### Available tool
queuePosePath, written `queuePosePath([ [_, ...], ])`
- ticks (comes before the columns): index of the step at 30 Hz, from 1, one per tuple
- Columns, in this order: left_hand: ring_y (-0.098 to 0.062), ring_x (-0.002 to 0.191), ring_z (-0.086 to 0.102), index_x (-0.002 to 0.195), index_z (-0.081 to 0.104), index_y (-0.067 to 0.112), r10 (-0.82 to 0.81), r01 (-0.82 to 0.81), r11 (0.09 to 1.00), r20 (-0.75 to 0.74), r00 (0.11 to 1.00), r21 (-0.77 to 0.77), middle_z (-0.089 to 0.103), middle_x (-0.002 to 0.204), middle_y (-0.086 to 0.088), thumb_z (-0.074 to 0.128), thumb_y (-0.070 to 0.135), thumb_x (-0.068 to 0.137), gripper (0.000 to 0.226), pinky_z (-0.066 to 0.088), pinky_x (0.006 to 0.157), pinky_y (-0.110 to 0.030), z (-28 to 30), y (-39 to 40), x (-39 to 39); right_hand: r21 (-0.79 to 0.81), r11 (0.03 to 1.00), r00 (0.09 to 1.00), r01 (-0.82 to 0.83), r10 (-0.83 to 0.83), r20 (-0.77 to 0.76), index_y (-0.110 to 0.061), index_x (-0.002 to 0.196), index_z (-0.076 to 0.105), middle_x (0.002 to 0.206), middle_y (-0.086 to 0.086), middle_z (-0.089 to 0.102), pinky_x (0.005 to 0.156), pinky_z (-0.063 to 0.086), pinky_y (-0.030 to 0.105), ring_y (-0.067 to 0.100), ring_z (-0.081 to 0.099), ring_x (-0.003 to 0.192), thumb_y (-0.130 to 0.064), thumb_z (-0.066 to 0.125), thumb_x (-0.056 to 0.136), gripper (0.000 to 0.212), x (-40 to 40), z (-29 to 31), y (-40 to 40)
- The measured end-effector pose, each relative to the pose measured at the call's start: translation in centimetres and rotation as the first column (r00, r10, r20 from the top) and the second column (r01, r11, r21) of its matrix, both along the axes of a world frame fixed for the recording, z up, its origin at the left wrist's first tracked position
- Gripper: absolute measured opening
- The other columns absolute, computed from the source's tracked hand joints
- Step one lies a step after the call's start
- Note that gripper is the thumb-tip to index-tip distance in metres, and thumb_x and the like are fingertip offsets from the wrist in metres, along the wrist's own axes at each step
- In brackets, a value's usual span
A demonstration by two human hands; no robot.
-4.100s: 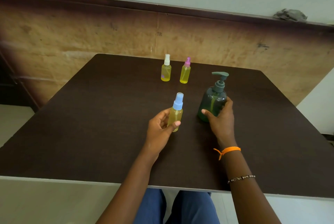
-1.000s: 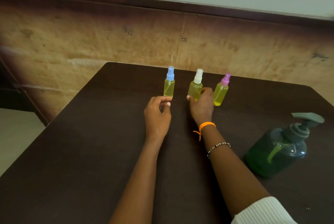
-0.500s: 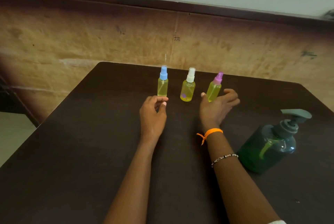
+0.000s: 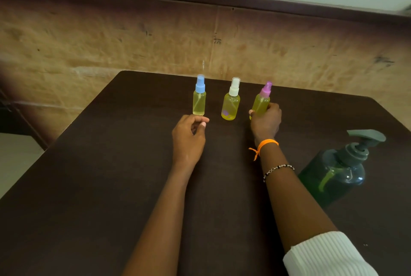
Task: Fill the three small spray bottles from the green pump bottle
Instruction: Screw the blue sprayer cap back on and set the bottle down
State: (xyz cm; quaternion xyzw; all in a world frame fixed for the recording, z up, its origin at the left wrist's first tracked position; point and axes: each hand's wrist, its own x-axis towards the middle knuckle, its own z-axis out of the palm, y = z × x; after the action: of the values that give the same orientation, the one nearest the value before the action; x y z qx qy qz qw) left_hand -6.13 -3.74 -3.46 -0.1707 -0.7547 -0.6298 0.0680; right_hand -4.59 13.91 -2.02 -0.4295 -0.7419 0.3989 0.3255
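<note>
Three small clear plastic spray bottles of yellow liquid stood in a row near the far edge of the dark brown table (image 4: 89, 186): blue-capped bottle (image 4: 199, 97), white-capped bottle (image 4: 231, 101), pink-capped bottle (image 4: 262, 99). Right hand (image 4: 265, 121) gripped the pink-capped bottle's lower body, fingers wrapped round it. Left hand (image 4: 189, 137) rested just before the blue-capped bottle, fingers loosely curled, holding nothing. Translucent green pump bottle with grey pump head (image 4: 338, 171) stood upright at right, well apart from the row.
</note>
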Motion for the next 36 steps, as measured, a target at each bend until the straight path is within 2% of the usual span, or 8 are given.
queuePosePath([
  [5, -0.003, 0.086, 0.059, 0.092, 0.069, 0.013, -0.002, 0.002, 0.999, 0.010, 1.000, -0.049, 0.062, 0.099, 0.001, 0.056, 0.003, 0.089, 0.017, 0.041, 0.072, -0.001, -0.2, -0.1, -0.2, 0.085, 0.996, 0.994, -0.008, -0.001, 0.108, -0.008, 0.134, 0.031, 0.135, 0.011, 0.034, 0.081, 0.047, 0.040, 0.035, 0.057, 0.109, -0.024, 0.070, 0.081, 0.067, 2.3, 1.0, -3.5],
  [12, -0.003, 0.087, 0.060, 0.091, 0.068, 0.021, -0.048, 0.042, 0.998, 0.121, 0.991, 0.049, 0.066, 0.099, 0.001, 0.055, 0.005, 0.090, 0.021, 0.045, 0.077, -0.013, 1.4, 0.5, 2.1, 0.314, 0.838, 0.894, -0.447, 0.413, 0.171, -0.022, 0.115, 0.049, 0.108, -0.009, 0.041, 0.067, 0.040, 0.025, -0.001, 0.043, 0.079, -0.022, 0.065, 0.085, 0.034, 14.1, 2.2, -10.4],
  [17, -0.007, 0.084, 0.060, 0.097, 0.067, 0.017, -0.328, 0.346, 0.938, 0.250, 0.911, -0.026, 0.065, 0.089, 0.003, 0.058, 0.005, 0.089, 0.017, 0.048, 0.083, -0.022, 2.0, 1.5, 5.2, 0.409, 0.865, 0.952, -0.290, 0.303, 0.036, -0.024, 0.081, 0.058, 0.080, -0.010, 0.049, 0.061, 0.041, 0.016, -0.001, 0.050, 0.072, -0.014, 0.070, 0.079, 0.016, 22.6, 2.4, -9.1],
  [21, -0.003, 0.082, 0.060, 0.107, 0.064, 0.015, -0.537, 0.581, 0.805, 0.265, 0.801, -0.124, 0.064, 0.096, 0.001, 0.066, 0.007, 0.085, 0.024, 0.045, 0.076, -0.014, 3.8, 2.5, 8.2, 0.342, 0.938, 0.993, -0.059, 0.090, -0.077, -0.021, 0.099, 0.047, 0.094, -0.003, 0.044, 0.068, 0.044, 0.020, 0.010, 0.046, 0.077, -0.007, 0.076, 0.073, 0.041, 25.8, 2.0, -5.2],
  [23, -0.006, 0.086, 0.061, 0.110, 0.062, 0.018, -0.631, 0.677, 0.723, 0.267, 0.728, -0.139, 0.063, 0.101, 0.001, 0.070, 0.010, 0.082, 0.031, 0.046, 0.078, -0.015, 4.6, 3.1, 9.4, 0.239, 0.963, 0.992, -0.122, 0.128, -0.008, -0.016, 0.118, 0.042, 0.111, -0.002, 0.040, 0.077, 0.049, 0.032, 0.017, 0.048, 0.095, -0.008, 0.080, 0.069, 0.062, 25.8, 1.7, -2.9],
  [26, -0.008, 0.096, 0.060, 0.114, 0.057, 0.023, -0.714, 0.747, 0.642, 0.221, 0.664, -0.173, 0.059, 0.112, 0.001, 0.074, 0.011, 0.078, 0.042, 0.051, 0.084, -0.021, 5.0, 4.6, 10.5, 0.031, 0.930, 0.929, -0.366, 0.363, 0.064, -0.015, 0.133, 0.038, 0.123, -0.008, 0.044, 0.080, 0.048, 0.017, 0.010, 0.050, 0.109, -0.007, 0.078, 0.071, 0.074, 24.4, 2.1, -0.2],
  [31, -0.009, 0.108, 0.056, 0.120, 0.051, 0.022, -0.664, 0.686, 0.713, 0.174, 0.727, -0.142, 0.055, 0.121, 0.005, 0.081, 0.015, 0.068, 0.060, 0.054, 0.087, -0.028, 4.1, 7.2, 8.2, -0.008, 0.872, 0.868, -0.490, 0.489, 0.093, -0.013, 0.126, 0.044, 0.115, -0.010, 0.052, 0.074, 0.042, 0.006, 0.003, 0.050, 0.108, -0.009, 0.076, 0.075, 0.061, 19.9, 2.4, 2.5],
  [36, -0.013, 0.108, 0.061, 0.102, 0.052, 0.034, -0.617, 0.639, 0.764, 0.194, 0.763, -0.085, 0.059, 0.118, 0.002, 0.087, 0.020, 0.059, 0.057, 0.055, 0.087, -0.039, 3.3, 8.7, 4.2, -0.049, 0.842, 0.839, -0.537, 0.539, 0.081, -0.013, 0.125, 0.043, 0.113, -0.013, 0.050, 0.070, 0.041, -0.004, -0.001, 0.049, 0.104, -0.009, 0.076, 0.074, 0.061, 15.8, 2.3, 3.5],
])
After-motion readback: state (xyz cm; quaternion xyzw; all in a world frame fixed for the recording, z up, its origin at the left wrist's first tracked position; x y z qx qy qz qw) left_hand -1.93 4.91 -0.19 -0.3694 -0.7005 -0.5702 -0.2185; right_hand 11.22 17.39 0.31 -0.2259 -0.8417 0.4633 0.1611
